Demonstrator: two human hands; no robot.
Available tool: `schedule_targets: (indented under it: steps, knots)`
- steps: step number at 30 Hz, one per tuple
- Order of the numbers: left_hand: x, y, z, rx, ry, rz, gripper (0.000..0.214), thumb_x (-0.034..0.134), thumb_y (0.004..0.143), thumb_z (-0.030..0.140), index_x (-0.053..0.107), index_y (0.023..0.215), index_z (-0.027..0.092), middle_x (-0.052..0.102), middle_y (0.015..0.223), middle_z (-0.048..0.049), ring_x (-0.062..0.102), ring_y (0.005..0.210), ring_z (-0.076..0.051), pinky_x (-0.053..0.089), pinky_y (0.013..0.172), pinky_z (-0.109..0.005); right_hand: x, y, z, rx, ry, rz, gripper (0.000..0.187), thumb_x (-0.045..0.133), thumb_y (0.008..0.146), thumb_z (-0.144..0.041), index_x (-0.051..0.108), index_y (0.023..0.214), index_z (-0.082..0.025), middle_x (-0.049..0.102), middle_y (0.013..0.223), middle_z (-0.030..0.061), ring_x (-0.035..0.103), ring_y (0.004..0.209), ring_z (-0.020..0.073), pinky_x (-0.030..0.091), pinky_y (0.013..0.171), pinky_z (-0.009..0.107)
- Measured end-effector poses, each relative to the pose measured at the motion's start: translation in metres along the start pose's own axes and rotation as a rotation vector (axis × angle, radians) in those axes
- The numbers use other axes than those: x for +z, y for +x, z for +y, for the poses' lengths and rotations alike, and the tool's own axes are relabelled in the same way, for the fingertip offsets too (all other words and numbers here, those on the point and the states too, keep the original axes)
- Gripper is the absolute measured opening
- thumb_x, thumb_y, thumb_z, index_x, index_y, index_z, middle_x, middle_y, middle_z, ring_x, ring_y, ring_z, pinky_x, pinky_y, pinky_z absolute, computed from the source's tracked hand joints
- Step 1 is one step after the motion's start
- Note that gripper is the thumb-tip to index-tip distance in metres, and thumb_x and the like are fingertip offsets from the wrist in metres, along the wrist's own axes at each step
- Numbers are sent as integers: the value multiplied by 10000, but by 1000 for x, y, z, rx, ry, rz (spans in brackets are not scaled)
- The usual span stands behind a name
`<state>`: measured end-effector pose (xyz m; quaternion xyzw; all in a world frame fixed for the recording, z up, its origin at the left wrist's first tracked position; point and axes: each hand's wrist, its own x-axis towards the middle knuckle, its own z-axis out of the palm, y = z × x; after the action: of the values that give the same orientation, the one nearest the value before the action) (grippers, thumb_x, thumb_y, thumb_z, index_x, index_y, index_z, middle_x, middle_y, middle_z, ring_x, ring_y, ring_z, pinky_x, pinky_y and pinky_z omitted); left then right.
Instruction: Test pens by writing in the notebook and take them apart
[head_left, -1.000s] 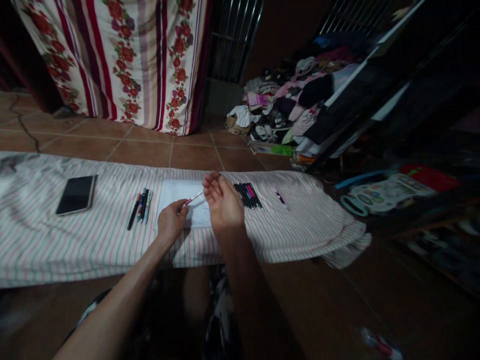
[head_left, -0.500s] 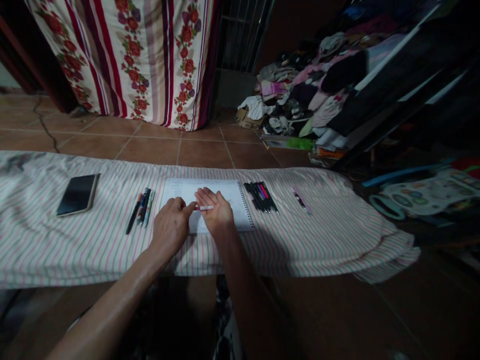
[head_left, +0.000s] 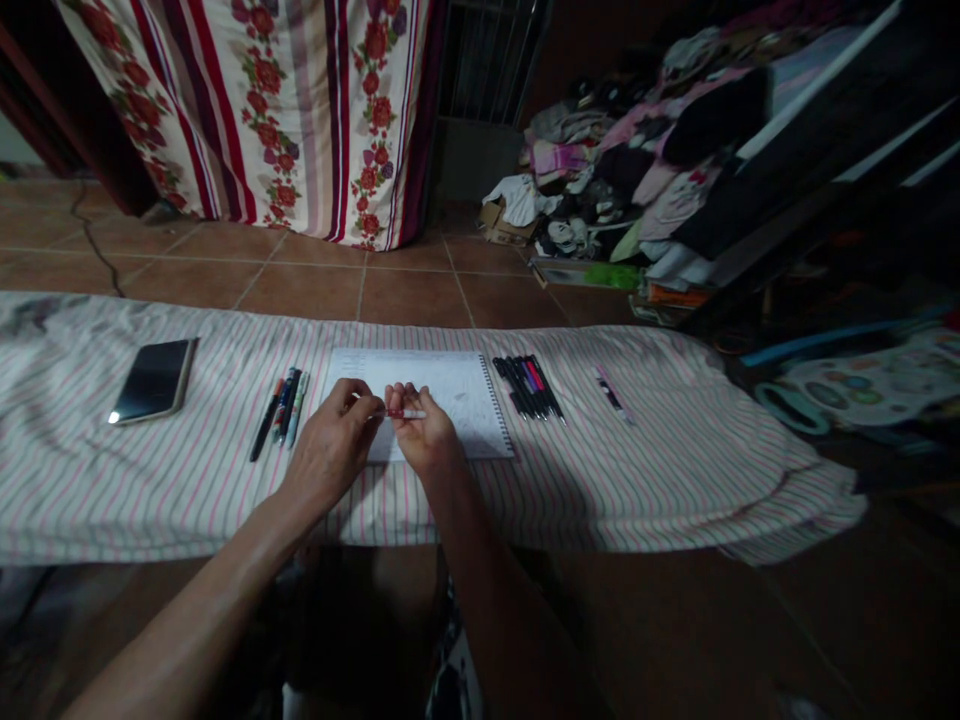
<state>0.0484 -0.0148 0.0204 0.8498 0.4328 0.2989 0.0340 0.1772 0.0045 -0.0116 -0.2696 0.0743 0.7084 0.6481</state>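
Note:
A slim white-and-red pen (head_left: 409,413) lies crosswise between my two hands, above a spiral notebook (head_left: 465,375) with writing or drawing on its open page. My left hand (head_left: 336,428) pinches the pen's left end between thumb and fingertips. Palm up, my right hand (head_left: 426,432) has its fingers curled in and its thumb against the pen's right part. Left of the notebook lie several pens (head_left: 283,408) side by side. Right of it is a row of mostly black pens (head_left: 529,388), with a single pink-and-black pen (head_left: 613,396) farther right.
A striped cloth (head_left: 675,460) covers the low table. On its left side rests a phone or small tablet (head_left: 152,380). Beyond are a tiled floor (head_left: 300,285), a flowered curtain (head_left: 315,120) and a heap of clothes (head_left: 600,180). A patterned light-coloured item (head_left: 855,385) stands at right.
My right hand's fingers, stretched out before, have curled in around the pen. More red shows on the pen now. The camera view has shifted slightly.

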Motion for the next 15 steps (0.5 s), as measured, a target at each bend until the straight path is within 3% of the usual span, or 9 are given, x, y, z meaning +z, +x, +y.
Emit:
schedule_targets:
  steps: [11, 15]
  knots:
    - [-12, 4, 0, 93, -43, 81, 190, 497, 858, 264, 592, 1015, 213, 499, 945, -41, 577, 759, -118, 519, 670, -242, 4, -2, 8, 12, 15, 66, 292, 340, 929, -144, 542, 718, -160, 574, 580, -16, 600, 520, 59, 554, 540, 125]
    - [-7, 8, 2, -26, -248, 121, 276, 511, 847, 292, 527, 1113, 222, 507, 924, -29, 594, 786, -120, 558, 647, -237, -3, 3, 11, 80, 33, 21, 250, 366, 921, -151, 544, 746, -134, 601, 632, 10, 614, 548, 70, 546, 516, 132]
